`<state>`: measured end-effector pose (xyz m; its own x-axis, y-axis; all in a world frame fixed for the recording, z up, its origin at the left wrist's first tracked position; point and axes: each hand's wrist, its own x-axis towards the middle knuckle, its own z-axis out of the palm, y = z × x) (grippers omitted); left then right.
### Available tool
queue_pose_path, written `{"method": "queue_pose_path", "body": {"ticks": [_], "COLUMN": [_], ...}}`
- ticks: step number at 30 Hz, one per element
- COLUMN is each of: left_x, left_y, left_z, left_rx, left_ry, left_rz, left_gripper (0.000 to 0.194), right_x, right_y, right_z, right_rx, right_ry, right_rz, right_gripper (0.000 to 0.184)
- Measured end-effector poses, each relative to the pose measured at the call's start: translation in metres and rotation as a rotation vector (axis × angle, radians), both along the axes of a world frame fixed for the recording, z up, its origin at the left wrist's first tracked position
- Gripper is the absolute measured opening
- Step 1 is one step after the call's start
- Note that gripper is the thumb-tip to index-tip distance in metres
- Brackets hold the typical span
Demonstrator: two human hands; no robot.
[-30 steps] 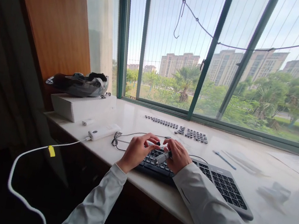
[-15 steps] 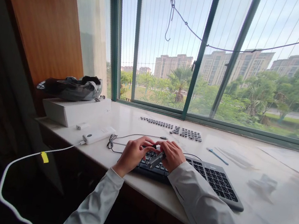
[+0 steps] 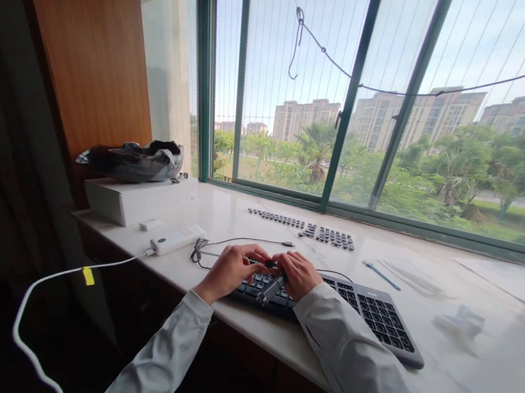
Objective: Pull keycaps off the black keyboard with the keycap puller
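1. Head view: a pale marble desk (image 3: pixel 248 221) runs under a wide green-framed window (image 3: pixel 352 90) that looks out on trees and tall buildings.
2. At the near edge of the desk lies a dark keyboard (image 3: pixel 374 314), angled so that its right end sits nearer the person.
3. Behind it, close to the window, loose black keycaps (image 3: pixel 307 229) lie in rows, well apart from the hands.
4. Left of the keyboard a thin black cable (image 3: pixel 213 245) is coiled, and beside it a white power bank (image 3: pixel 176 240) lies with a white cord (image 3: pixel 55 275) hanging off the desk edge, a yellow tag on it.
5. Farther left a white box (image 3: pixel 135 198) carries a dark bundle in a plastic bag (image 3: pixel 131 160).
6. To the right lie a blue pen (image 3: pixel 381 274) and some sheets of paper (image 3: pixel 521 283).
7. Left hand (image 3: pixel 229 270) rests over the left end of the keyboard, fingers curled and meeting the other hand's over a small black piece (image 3: pixel 271 264); the grip itself is too small to make out.
8. Right hand (image 3: pixel 299 275) holds a small grey cylindrical tool (image 3: pixel 271 287), fingers closed round it, its free end pointing back toward the person, just above the keys.
9. Both forearms come in from below in light sleeves, and nothing blocks them.
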<state>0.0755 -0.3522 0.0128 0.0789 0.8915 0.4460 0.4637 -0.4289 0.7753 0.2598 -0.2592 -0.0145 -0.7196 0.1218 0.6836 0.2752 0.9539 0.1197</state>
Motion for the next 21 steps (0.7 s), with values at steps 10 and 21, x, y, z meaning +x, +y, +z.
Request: {"method": "queue_pose_path", "body": {"ticks": [10,21], "left_x": [-0.006,-0.026], "left_y": [0.005,0.082], "left_z": [0.027,0.065], "left_rx": [0.032,0.002], "left_ry": [0.096,0.311], "left_rz": [0.033,0.636], "left_gripper": [0.026,0.017], "right_x": [0.003,0.006], "right_y": [-0.005,-0.011], "right_z": [0.007,0.012], "right_rx": [-0.044,-0.225], "right_ry": [0.129,0.279], "right_rz": [-0.052,-0.352], "right_gripper": [0.011,0.015]}}
